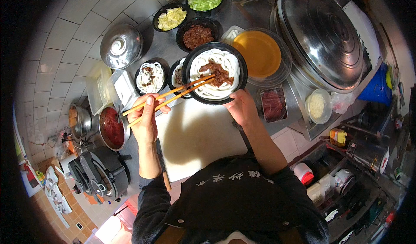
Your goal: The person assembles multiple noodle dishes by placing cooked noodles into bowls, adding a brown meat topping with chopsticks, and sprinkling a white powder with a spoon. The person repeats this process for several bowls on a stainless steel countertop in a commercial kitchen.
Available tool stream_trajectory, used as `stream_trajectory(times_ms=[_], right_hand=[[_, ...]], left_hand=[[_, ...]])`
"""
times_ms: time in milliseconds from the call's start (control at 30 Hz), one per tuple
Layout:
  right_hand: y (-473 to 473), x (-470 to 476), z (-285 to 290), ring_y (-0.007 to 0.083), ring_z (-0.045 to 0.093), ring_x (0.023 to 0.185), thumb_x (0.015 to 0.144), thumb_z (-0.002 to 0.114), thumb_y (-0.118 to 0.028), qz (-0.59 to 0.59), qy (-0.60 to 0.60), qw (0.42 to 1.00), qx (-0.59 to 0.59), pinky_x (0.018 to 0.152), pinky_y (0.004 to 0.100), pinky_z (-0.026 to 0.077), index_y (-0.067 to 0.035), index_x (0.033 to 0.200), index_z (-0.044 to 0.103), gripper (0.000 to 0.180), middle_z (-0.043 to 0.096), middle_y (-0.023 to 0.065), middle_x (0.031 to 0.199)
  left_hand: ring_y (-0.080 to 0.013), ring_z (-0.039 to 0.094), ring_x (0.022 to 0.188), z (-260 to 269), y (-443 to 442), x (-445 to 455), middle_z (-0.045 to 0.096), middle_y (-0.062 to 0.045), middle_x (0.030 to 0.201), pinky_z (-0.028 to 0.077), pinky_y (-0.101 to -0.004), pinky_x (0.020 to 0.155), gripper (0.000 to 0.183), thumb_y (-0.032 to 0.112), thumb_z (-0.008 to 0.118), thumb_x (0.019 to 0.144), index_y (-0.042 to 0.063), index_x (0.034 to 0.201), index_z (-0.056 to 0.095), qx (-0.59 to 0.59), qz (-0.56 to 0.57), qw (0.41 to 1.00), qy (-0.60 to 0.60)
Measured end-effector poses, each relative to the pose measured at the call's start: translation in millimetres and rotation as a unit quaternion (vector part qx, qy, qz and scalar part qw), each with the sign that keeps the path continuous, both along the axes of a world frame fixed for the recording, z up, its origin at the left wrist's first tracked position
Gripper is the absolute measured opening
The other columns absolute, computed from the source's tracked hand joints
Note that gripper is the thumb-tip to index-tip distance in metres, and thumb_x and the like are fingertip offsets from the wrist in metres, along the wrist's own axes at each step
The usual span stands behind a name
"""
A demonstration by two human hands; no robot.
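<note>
My left hand [144,117] holds a pair of wooden chopsticks [169,98], their tips on brown cooked meat [217,72] that lies on thick white noodles [208,57]. My right hand [240,107] grips the lower right rim of the black bowl [242,71] with these noodles, holding it up and tilted towards me. Behind it stands another black bowl of noodles [178,76], partly hidden. A further noodle bowl [150,77] with dark topping is to the left. Beyond the held bowl is a black bowl of brown meat [196,37].
A white cutting board [201,136] lies before me, a knife [165,175] at its left edge. Bowls of cabbage [170,18] and chopped greens [204,0] stand at the back, a metal bowl of red sauce [112,128] left, an orange liquid container [256,53] and large lidded pot [321,39] right.
</note>
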State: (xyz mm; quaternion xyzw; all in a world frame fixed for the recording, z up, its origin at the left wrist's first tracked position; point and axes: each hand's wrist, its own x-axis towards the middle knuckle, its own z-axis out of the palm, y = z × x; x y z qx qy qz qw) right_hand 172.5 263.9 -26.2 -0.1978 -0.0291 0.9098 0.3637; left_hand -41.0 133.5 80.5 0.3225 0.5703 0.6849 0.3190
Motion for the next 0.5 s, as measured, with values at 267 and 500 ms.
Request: stream_trajectory(times_ms=[267,500], right_hand=[[0.5,-0.2,5.3,0.0268,0.045,0.123,0.071,0.052,0.003,0.026,0.009,0.999,0.031,0.104,0.0470,0.036,-0.001,0.126,0.046,0.055,0.048,0.0118,0.132],[-0.5,-1.9,20.6,0.0267,0.045,0.123,0.071,0.052,0.002,0.025,-0.005,0.998,0.057,0.104,0.0492,0.035,-0.004,0.125,0.047,0.055,0.050,0.0107,0.130]], left_hand=[[-0.0211,0.063,0.065,5.9,7.6,15.7,0.065,-0.016,0.083,0.053,-0.0315,0.063,0.021,0.011,0.055,0.093,-0.008,0.098,0.061,-0.050,0.010,0.998,0.047],[-0.0205,0.061,0.060,17.8,5.9,12.3,0.065,-0.018,0.085,0.050,-0.0306,0.060,0.023,0.013,0.056,0.091,-0.009,0.097,0.063,-0.065,0.023,0.996,0.052]])
